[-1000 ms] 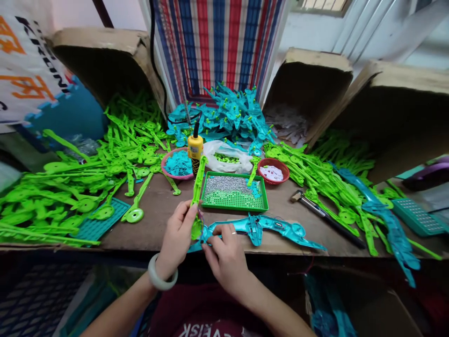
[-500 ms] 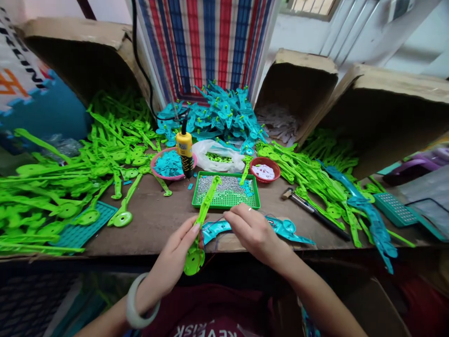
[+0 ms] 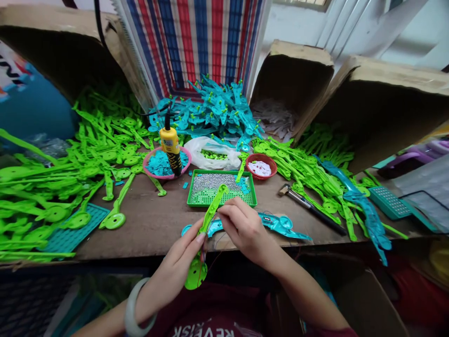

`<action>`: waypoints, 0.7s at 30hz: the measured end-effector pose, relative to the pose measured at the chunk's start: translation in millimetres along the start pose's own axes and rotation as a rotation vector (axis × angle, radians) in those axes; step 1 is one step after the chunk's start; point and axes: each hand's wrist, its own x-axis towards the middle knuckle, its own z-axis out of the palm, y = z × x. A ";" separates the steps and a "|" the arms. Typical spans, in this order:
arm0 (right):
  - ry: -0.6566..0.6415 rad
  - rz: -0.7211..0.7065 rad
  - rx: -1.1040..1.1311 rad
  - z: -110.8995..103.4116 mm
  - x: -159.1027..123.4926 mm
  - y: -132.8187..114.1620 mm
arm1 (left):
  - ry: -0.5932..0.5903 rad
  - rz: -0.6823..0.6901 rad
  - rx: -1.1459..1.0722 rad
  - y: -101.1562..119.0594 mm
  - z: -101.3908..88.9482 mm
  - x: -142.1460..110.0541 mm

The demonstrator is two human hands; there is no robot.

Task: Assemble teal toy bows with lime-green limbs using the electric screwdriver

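Observation:
My left hand (image 3: pixel 180 257) is closed around the middle of a long bright-green plastic piece (image 3: pixel 212 211). Its narrow end points up and away from me, and its wide round end (image 3: pixel 195 275) hangs below my fingers. Thin red and dark wires (image 3: pixel 202 257) trail over this piece. Close beside its upper part, my right hand (image 3: pixel 245 229) pinches a thin wire, whose tip is hidden by my fingers. Behind both hands a blue plastic piece (image 3: pixel 282 223) lies along the table's front, partly covered by my right hand.
A green tray (image 3: pixel 222 205) of small metal bits stands ahead. Behind it are a pink basket (image 3: pixel 147 172), a yellow-black tool (image 3: pixel 170 147), a plastic bag (image 3: pixel 199 161) and a red basket (image 3: pixel 261 176). A hammer (image 3: pixel 312 208) lies right. Green pieces (image 3: pixel 115 152) pile up left, blue ones (image 3: pixel 213 110) behind.
The view has shifted slightly. My right fingers have come in against the green piece's upper part, and the piece leans further right. My left hand keeps its hold.

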 end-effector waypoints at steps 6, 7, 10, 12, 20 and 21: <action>-0.027 0.012 0.006 4.7 -3.4 -0.9 | -0.122 0.028 0.067 9.6 2.9 9.7; -0.015 0.011 -0.003 5.7 -4.4 -0.6 | -0.123 0.049 0.101 11.4 3.0 11.6; 0.029 -0.004 -0.030 7.4 -7.9 0.4 | -0.109 0.119 0.211 14.7 3.1 17.0; 0.037 -0.024 -0.045 8.2 -10.2 1.4 | -0.112 0.156 0.271 14.8 4.0 19.2; 0.120 0.168 0.059 18.9 -16.0 2.3 | -0.047 0.210 0.312 12.4 14.2 18.8; 0.146 0.225 0.106 20.6 -16.6 1.0 | -0.047 0.198 0.301 12.3 15.5 19.1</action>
